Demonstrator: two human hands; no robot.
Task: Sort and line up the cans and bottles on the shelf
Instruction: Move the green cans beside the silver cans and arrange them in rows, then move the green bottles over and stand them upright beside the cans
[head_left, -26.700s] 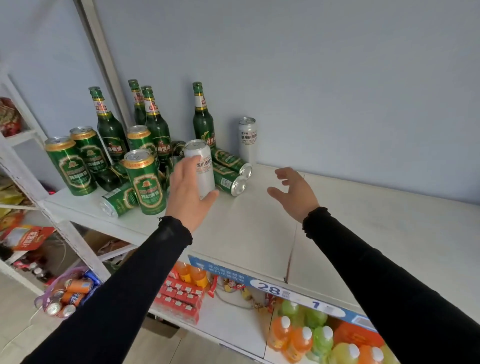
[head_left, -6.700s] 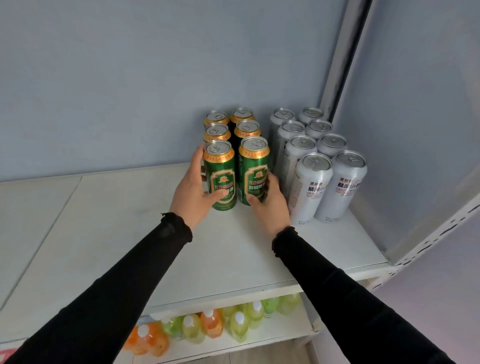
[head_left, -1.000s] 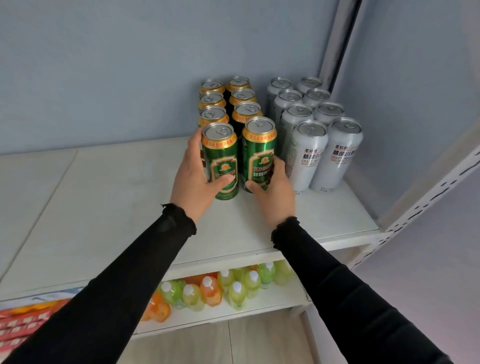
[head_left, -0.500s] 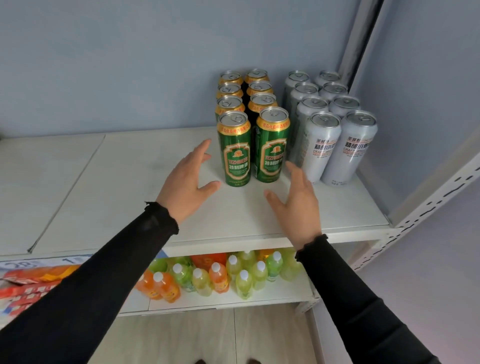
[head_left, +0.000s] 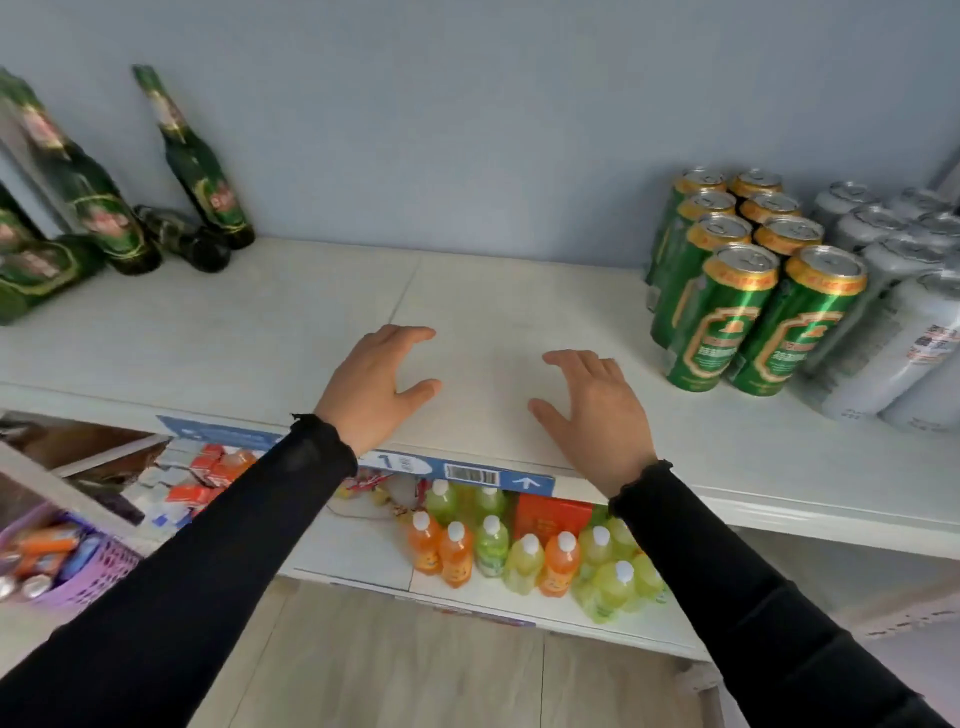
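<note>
While both arms in black sleeves reach in from the bottom of the frame, the left hand (head_left: 375, 387) and the right hand (head_left: 592, 415) hover over the bare middle of the white shelf (head_left: 260, 332), fingers spread and loosely curled, gripping nothing. At the right of the frame the green cans (head_left: 737, 291) stand upright in two neat rows running back to the wall, with the silver cans (head_left: 904, 291) packed just beside them at the far right edge. At the upper left the green bottles (head_left: 202, 171) are blurred; some stand, at least one lies on its side. Small juice bottles (head_left: 519, 551) crowd the lower shelf beneath the hands.
</note>
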